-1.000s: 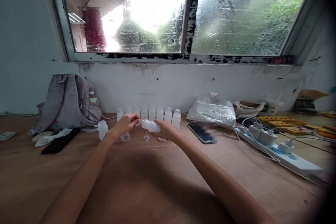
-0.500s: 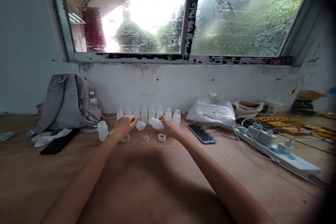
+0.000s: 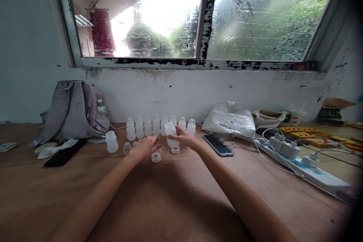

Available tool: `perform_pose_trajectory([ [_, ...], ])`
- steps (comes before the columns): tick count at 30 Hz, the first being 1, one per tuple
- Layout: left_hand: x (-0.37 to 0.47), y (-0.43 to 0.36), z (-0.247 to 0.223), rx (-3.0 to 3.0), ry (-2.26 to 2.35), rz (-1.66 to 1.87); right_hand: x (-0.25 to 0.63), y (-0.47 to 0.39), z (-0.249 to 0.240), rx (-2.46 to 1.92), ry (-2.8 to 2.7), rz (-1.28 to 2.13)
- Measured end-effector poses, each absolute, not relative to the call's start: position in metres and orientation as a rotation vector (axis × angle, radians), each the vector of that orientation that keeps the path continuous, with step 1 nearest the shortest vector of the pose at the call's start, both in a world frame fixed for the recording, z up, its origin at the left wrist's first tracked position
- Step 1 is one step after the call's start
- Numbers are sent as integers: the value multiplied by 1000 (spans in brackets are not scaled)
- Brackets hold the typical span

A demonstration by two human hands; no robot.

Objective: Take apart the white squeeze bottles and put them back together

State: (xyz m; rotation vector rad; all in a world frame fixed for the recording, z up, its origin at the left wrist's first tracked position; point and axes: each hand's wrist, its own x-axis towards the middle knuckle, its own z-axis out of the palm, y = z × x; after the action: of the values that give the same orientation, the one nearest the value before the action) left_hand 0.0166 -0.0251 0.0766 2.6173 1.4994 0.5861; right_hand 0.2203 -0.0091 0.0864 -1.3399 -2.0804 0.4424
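My right hand (image 3: pixel 184 136) is wrapped round a frosted white baby bottle (image 3: pixel 171 133) without a cap, held nearly upright. Below the bottle's base, a white collar ring (image 3: pixel 175 150) lies on the table. My left hand (image 3: pixel 145 146) hovers palm down with loosely bent fingers, just above another collar ring (image 3: pixel 155 157) and a clear nipple (image 3: pixel 158 150) partly behind the fingertips. It appears to grip nothing, though its thumb is hidden. Beside its wrist lies a clear domed cap (image 3: pixel 127 148); another cap (image 3: pixel 134 144) is partly covered by the hand.
Several capped bottles (image 3: pixel 139 127) stand in a row near the wall. One uncapped bottle (image 3: pixel 112 142) is at left, before a grey backpack (image 3: pixel 75 109). Rightward lie a phone (image 3: pixel 218 145), a silver bag (image 3: pixel 229 119) and a power strip (image 3: pixel 317 176) with cables.
My left hand has moved down and toward me; the collar ring it held now lies on the table. My right hand has turned the bottle from tilted to nearly upright.
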Motion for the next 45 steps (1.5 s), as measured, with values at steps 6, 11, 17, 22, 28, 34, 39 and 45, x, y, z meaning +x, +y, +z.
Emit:
perform_pose_trajectory([
  [6, 14, -27, 94, 2614, 1253, 1187, 210, -13, 83, -1164, -2117, 738],
  [11, 6, -27, 106, 2751, 1136, 1155, 198, -20, 84, -1075, -2173, 747],
  [17, -29, -17, 129, 2764, 1289, 1166, 196, -18, 80, -1143, -2072, 646],
  [22, -78, 3, 137, 2699, 1636, 1120, 202, -5, 68, -1196, -2089, 404],
  [28, -113, 21, 124, 2698, 1952, 1020, 200, -6, 61, -1188, -2199, 345],
  [34, -116, 31, 106, 2731, 2100, 886, 190, -5, 45, -1177, -2289, 286],
  [39, -116, 35, 97, 2714, 2167, 810, 183, -10, 42, -1184, -2404, 268],
  [45, -124, 43, 88, 2620, 2121, 711, 174, -23, 52, -1205, -2461, 237],
])
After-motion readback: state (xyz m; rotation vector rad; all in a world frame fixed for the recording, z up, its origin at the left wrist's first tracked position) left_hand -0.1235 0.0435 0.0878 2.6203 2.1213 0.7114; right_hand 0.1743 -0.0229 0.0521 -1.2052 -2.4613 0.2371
